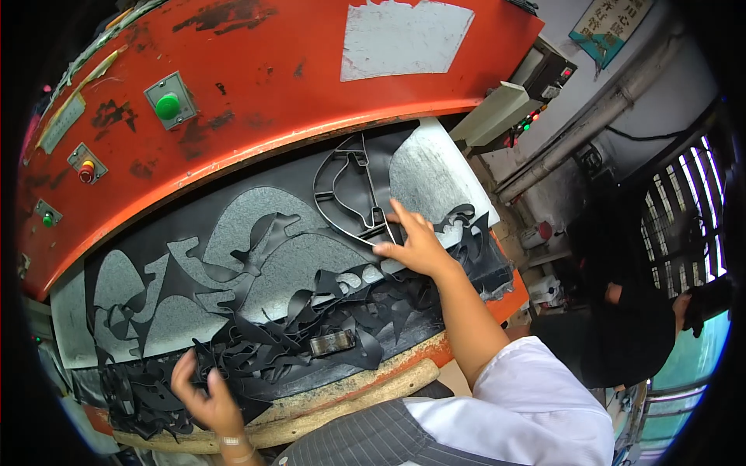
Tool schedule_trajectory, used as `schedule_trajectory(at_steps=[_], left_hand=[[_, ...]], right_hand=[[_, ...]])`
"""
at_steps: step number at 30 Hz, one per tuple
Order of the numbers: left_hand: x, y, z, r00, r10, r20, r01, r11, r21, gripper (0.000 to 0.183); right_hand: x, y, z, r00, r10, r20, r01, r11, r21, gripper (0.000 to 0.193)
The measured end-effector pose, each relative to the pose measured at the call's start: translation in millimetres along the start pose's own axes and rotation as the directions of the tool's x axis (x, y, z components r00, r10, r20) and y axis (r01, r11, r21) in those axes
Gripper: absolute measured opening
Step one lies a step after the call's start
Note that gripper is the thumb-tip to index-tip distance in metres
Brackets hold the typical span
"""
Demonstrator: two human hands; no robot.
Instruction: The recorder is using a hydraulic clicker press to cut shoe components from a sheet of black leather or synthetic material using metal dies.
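A: Where was the curved, open-framed grey metal die [351, 208]?
B: Two o'clock from the middle of the pale grey speckled surface [447, 167], partly on the thin matte-black sheet [190, 217].
A: Hands?
B: Bare right hand [420, 247] was at the die's four o'clock edge, thumb and index spread apart; firmness of contact, couldn't tell. Bare left hand [210, 405] hung at seven o'clock by the tangled black offcuts [284, 342], fingers loosely curled, apart, pinching nothing.
A: What could've gone wrong?
B: Worst, my guess: crushed fingers, had the long orange-red machine beam [272, 101] at twelve dropped with the right hand that near. Also a skewed die, had offcuts snagged its lower end.
A: Counts?
B: One die, one beam, two hands. One small rectangular dull-metal block [332, 342], five o'clock, among offcuts. On the beam, nine to eleven o'clock: two round green buttons [167, 106], one round red button [86, 172]. Offcuts: too tangled to count.
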State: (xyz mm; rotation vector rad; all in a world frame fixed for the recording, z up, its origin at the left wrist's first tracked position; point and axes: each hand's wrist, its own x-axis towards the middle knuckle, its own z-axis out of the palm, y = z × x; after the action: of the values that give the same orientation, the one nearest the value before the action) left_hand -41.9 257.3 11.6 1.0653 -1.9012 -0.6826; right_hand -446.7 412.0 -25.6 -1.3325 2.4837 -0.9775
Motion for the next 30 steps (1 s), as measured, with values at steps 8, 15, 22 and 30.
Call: schedule_trajectory(at_steps=[8, 15, 22, 30], left_hand=[[87.0, 30.1, 230.3, 0.781, 0.239, 0.577, -0.265, 0.963, -0.04, 0.055], [110.7, 26.5, 291.3, 0.729, 0.281, 0.625, -0.186, 0.959, -0.213, 0.064], [118.7, 30.5, 301.4, 0.705, 0.307, 0.64, -0.037, 0.916, -0.399, 0.063], [114.3, 24.1, 295.2, 0.697, 0.323, 0.64, -0.132, 0.935, -0.329, 0.067]], right_hand=[[-28.4, 27.9, 6.3, 0.995, -0.094, 0.022, 0.095, 0.995, -0.038, 0.071], [-35.6, 26.1, 20.2, 0.951, -0.264, -0.157, 0.257, 0.964, -0.065, 0.057], [-36.5, 20.9, 17.6, 0.947, -0.239, -0.213, 0.228, 0.971, -0.076, 0.06], [-36.8, 24.7, 21.2, 0.937, -0.262, -0.23, 0.252, 0.965, -0.076, 0.057]])
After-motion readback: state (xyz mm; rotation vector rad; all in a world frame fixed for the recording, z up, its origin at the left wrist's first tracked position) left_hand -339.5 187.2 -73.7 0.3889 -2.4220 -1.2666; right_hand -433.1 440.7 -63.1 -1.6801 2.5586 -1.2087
